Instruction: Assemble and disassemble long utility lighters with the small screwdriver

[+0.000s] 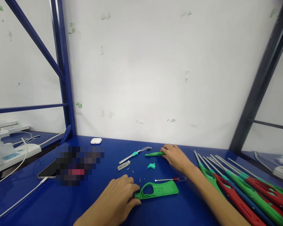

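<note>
The left hand (118, 197) lies nearest, fingers curled onto the end of the green handle shell (159, 190), which is flat on the blue worktop (61, 204). Farther back, the right hand (176, 157) touches a slim green piece (154, 154); whether it grips is unclear.

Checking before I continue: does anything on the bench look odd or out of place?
One green shell lies open at the left hand. Tiny loose pins and a green trigger lie scattered behind it.
</note>
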The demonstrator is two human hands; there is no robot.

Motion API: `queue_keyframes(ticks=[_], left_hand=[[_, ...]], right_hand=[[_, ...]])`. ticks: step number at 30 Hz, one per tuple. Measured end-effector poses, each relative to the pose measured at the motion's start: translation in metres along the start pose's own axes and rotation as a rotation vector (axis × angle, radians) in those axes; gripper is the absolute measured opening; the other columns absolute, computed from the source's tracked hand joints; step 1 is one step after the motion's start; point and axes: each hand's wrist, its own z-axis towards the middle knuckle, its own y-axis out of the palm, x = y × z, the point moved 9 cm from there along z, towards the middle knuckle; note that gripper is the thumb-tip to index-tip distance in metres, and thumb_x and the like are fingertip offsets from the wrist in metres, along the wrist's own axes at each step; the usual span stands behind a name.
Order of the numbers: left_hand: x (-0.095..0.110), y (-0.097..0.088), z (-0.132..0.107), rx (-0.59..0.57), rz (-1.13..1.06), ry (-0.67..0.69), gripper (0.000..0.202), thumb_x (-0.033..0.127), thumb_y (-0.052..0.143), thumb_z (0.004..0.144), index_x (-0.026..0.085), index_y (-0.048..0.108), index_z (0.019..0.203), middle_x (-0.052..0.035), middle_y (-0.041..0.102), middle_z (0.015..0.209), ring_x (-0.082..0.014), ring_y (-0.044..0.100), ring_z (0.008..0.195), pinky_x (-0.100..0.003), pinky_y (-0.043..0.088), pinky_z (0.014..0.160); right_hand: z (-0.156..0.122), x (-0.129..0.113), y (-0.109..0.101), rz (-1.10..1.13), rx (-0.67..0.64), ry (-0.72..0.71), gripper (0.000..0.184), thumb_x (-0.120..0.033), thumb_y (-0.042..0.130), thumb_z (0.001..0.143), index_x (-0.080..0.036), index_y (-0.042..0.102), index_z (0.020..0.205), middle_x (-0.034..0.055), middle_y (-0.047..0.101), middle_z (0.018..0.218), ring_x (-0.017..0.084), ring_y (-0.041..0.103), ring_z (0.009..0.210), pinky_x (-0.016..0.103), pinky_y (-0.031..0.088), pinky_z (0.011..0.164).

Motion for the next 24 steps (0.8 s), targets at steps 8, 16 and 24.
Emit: queue_keyframes(ticks=[8,16,24], left_hand=[[-0.031,-0.053,0.005,0.132,0.125,0.008,0.028,0.03,0.051,0.108,0.024,0.078,0.114,-0.0065,0.076,0.108,-0.0273,0.068,0.104,-0.037,0.052,0.087],[-0.039,-0.073,0.053,0.141,0.232,0.117,0.027,0.024,0.052,0.104,0.022,0.079,0.105,-0.0085,0.075,0.103,-0.0285,0.067,0.1,-0.036,0.052,0.08],[0.038,-0.042,-0.001,0.523,0.143,0.51,0.026,0.017,0.048,0.105,0.024,0.072,0.114,-0.0061,0.072,0.104,-0.022,0.066,0.097,-0.029,0.06,0.075]], right_hand=[[-0.047,-0.009,-0.077,0.093,0.242,0.124,0.029,-0.039,0.048,0.111,-0.02,0.068,0.119,0.0085,0.079,0.095,0.026,0.076,0.085,0.043,0.063,0.078],[-0.146,-0.125,-0.081,0.154,0.444,-0.186,0.04,-0.032,0.032,0.114,-0.028,0.072,0.117,0.0007,0.084,0.099,0.02,0.079,0.082,0.033,0.06,0.077],[-0.159,-0.101,-0.078,0.247,0.33,0.102,0.024,-0.035,0.055,0.108,-0.032,0.07,0.126,-0.0014,0.078,0.118,0.021,0.07,0.104,0.038,0.05,0.099]])
